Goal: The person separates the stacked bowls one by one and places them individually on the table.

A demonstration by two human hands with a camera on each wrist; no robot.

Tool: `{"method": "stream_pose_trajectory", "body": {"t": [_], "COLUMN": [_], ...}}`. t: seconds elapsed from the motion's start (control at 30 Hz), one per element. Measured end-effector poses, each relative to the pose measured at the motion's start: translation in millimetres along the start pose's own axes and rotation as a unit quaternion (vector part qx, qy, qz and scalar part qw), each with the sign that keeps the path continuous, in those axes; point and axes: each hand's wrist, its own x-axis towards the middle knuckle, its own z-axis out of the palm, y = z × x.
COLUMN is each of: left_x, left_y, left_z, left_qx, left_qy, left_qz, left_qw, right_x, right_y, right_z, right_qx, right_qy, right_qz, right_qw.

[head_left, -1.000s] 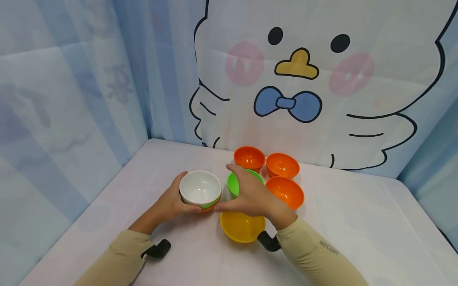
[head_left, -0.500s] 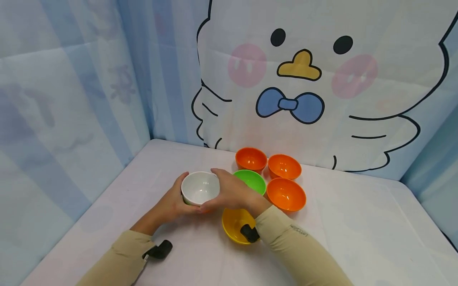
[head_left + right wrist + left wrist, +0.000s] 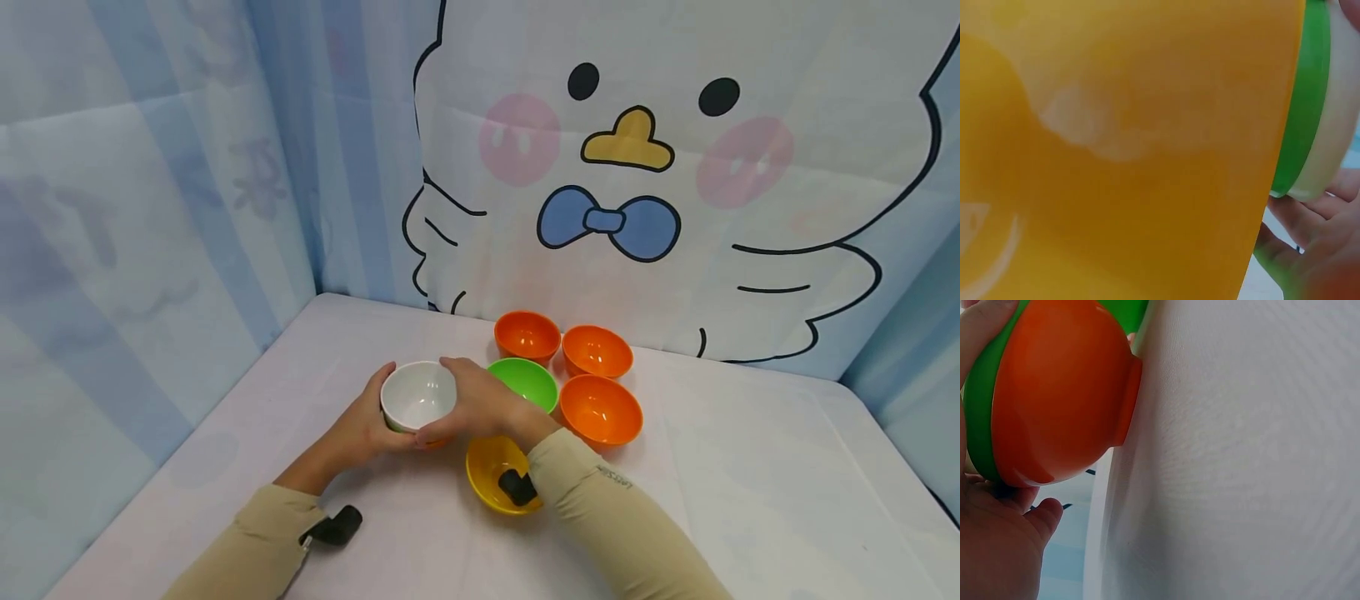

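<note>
A white bowl [image 3: 417, 397] sits nested on top of a green bowl [image 3: 982, 406] and an orange bowl [image 3: 1063, 394], forming a stack just over the white tabletop. My left hand [image 3: 365, 422] grips this stack from the left, its thumb in front and fingers behind. From the opposite side, my right hand [image 3: 480, 402] holds the white bowl at its right edge, covering part of the rim. Both thumbs meet near the stack's front. Under the right wrist stands a yellow bowl [image 3: 486, 475], which fills much of the right wrist view.
To the right of the stack is another green bowl [image 3: 528, 382], partly behind the right hand. Three orange bowls stand beyond it: one at the back [image 3: 527, 335], one beside that [image 3: 597, 351], and a nearer one [image 3: 601, 410]. A printed curtain [image 3: 360, 167] hangs behind the table.
My right hand has moved left from over the green and yellow bowls and taken hold of the white bowl. My left hand has stayed on the stack.
</note>
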Motion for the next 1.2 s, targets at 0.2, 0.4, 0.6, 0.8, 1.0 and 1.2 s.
{"method": "stream_pose_trajectory", "body": {"t": [0.2,0.4,0.6,0.8,1.0,1.2], "left_x": [0.1,0.8,-0.2,-0.4,-1.3,-1.2], "left_y": [-3.8,-4.1,-2.4,-2.5,-0.1,0.6], "left_z": [1.2,1.4,1.3,1.6,2.3,2.4], "left_qx": [-0.027,-0.008,0.009,0.009,0.008,0.012], "left_qy": [-0.002,-0.004,-0.005,0.003,0.001,0.001], "left_qz": [0.051,0.054,0.038,0.039,0.029,0.021], "left_qw": [0.9983,0.9985,0.9992,0.9992,0.9995,0.9997], "right_x": [-7,-25,-52,-84,-124,-161], "right_y": [0,-1,7,24,48,73], "right_z": [-7.4,-29.6,-52.8,-67.7,-71.5,-67.5], "right_qx": [0.008,0.017,0.01,-0.022,-0.055,-0.069], "right_qy": [0.031,0.078,0.123,0.149,0.175,0.187], "right_qz": [-0.013,-0.026,-0.033,-0.012,0.003,0.028], "right_qw": [0.999,0.997,0.992,0.989,0.983,0.98]}}
